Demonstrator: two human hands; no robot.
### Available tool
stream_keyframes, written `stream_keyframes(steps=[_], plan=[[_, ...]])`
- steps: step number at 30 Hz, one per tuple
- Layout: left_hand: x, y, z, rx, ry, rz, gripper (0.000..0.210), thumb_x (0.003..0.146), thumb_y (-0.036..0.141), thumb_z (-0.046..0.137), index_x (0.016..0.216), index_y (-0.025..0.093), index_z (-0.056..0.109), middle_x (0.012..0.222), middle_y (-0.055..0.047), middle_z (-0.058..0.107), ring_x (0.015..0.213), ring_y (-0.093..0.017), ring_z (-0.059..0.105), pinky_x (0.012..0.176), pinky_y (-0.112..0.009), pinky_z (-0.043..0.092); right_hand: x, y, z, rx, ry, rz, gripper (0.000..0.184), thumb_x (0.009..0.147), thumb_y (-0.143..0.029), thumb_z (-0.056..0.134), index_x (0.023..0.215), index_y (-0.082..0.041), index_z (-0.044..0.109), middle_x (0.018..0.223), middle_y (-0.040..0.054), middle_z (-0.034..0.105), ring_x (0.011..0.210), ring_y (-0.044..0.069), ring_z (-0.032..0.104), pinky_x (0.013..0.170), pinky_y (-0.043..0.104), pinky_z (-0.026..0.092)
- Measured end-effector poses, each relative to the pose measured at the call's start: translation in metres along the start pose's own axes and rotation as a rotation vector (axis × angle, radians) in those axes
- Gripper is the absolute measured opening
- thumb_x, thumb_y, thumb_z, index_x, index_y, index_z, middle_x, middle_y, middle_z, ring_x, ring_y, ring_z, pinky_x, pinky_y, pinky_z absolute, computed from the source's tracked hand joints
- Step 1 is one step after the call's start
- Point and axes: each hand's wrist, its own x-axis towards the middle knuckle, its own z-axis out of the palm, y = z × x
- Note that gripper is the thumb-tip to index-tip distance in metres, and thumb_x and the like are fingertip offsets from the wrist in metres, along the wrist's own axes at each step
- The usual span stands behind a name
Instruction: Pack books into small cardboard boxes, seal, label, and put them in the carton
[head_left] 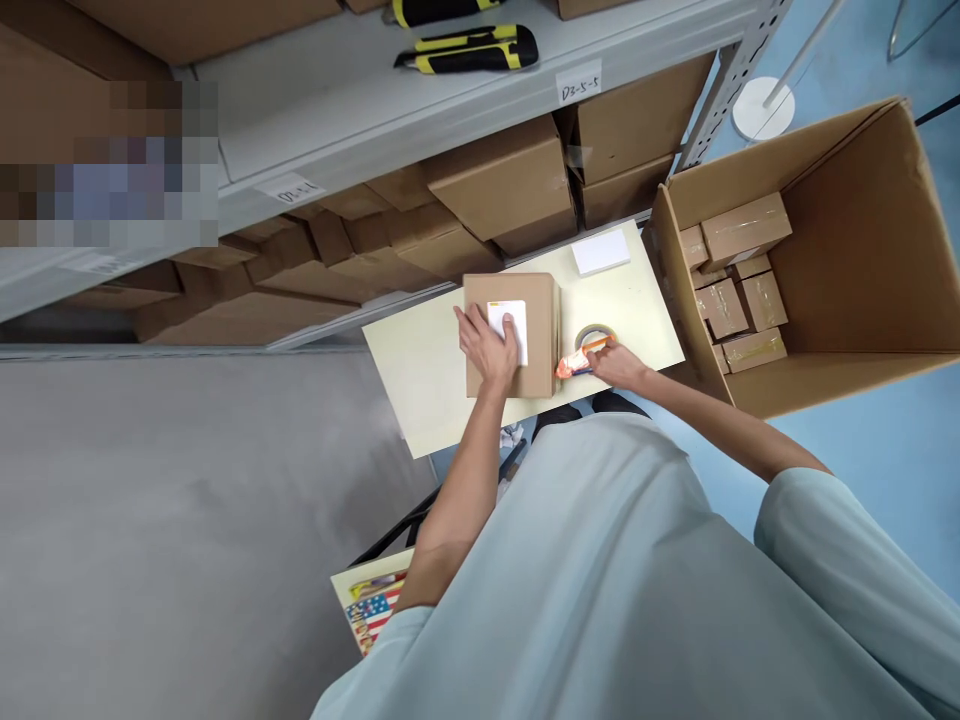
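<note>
A small brown cardboard box (540, 380) with a white label (517, 345) stands on a pale yellow tabletop (420, 400). My left hand (489, 348) lies on its top with the fingers spread, the thumb over the label. Just right of the box, my right hand (616, 364) is closed around an orange tape dispenser (574, 364), whose front end is close to the box's right side. A roll of tape (596, 334) shows behind the orange part; whether it sits in the dispenser I cannot tell. Farther back lies a white stack of labels or paper (601, 252).
A large open carton (862, 240) with several small taped boxes (746, 228) stands to the right. Ahead runs a grey metal shelf (330, 130) holding two black-and-yellow utility knives (476, 50), with cartons (502, 185) beneath. At lower left is a second surface with a flag-patterned item (373, 615).
</note>
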Motion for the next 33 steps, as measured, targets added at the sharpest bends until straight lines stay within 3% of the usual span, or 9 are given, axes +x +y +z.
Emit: stream_keyframes(steps=[6,10,15,19,26,29,33], plan=[[-0.007,0.03,0.012,-0.005,-0.094,0.186,0.069,0.107,0.048,0.048,0.165,0.01,0.045,0.178,-0.023,0.034,0.169,-0.036,0.024,0.139,-0.058,0.008,0.007,-0.07,0.013,0.126,0.001,-0.089,0.038,0.101,0.0,0.035,0.13,0.006,0.059,0.102,0.026,0.078,0.091,0.03,0.077,0.09,0.044,0.049],[-0.013,0.032,0.014,0.002,-0.094,0.207,0.069,0.108,0.049,0.048,0.166,0.012,0.045,0.179,-0.02,0.034,0.17,-0.034,0.021,0.14,-0.055,0.006,0.004,-0.077,0.022,0.15,0.041,-0.073,0.043,0.1,0.0,0.036,0.138,0.009,0.054,0.104,0.0277,0.078,0.094,0.032,0.077,0.095,0.048,0.05],[-0.014,0.028,0.014,0.034,-0.103,0.213,0.071,0.109,0.051,0.046,0.167,0.01,0.043,0.179,-0.021,0.032,0.171,-0.034,0.02,0.14,-0.057,0.006,-0.021,-0.068,0.043,0.162,0.065,-0.111,0.043,0.099,-0.001,0.042,0.139,0.003,0.057,0.1,0.0224,0.08,0.09,0.03,0.078,0.093,0.044,0.053],[-0.016,0.031,0.019,0.041,-0.111,0.208,0.074,0.109,0.054,0.046,0.168,0.011,0.042,0.18,-0.022,0.031,0.171,-0.035,0.02,0.139,-0.057,0.007,-0.049,-0.057,0.056,0.141,0.093,-0.09,0.039,0.1,-0.004,0.048,0.138,0.0,0.059,0.103,0.022,0.082,0.093,0.03,0.079,0.092,0.041,0.055],[-0.025,0.042,0.028,0.035,-0.081,0.162,0.075,0.11,0.055,0.042,0.169,0.008,0.04,0.18,-0.025,0.027,0.171,-0.036,0.015,0.139,-0.059,0.007,-0.08,-0.028,0.052,0.152,0.049,-0.022,0.031,0.105,-0.02,0.057,0.129,-0.003,0.064,0.1,0.022,0.082,0.092,0.031,0.079,0.096,0.042,0.052],[-0.025,0.043,0.027,0.016,-0.096,0.158,0.076,0.11,0.055,0.041,0.169,0.008,0.039,0.181,-0.025,0.024,0.172,-0.036,0.013,0.139,-0.06,0.006,-0.109,0.006,0.055,0.138,0.022,0.064,0.037,0.109,-0.031,0.056,0.129,-0.001,0.065,0.1,0.0219,0.082,0.091,0.031,0.078,0.093,0.042,0.051],[-0.025,0.044,0.025,0.024,-0.086,0.169,0.075,0.11,0.055,0.042,0.168,0.007,0.041,0.179,-0.026,0.027,0.171,-0.036,0.017,0.138,-0.059,0.008,-0.162,0.078,0.053,0.073,0.044,0.192,0.037,0.111,-0.034,0.053,0.125,-0.003,0.068,0.104,0.0225,0.082,0.096,0.032,0.077,0.096,0.042,0.049]])
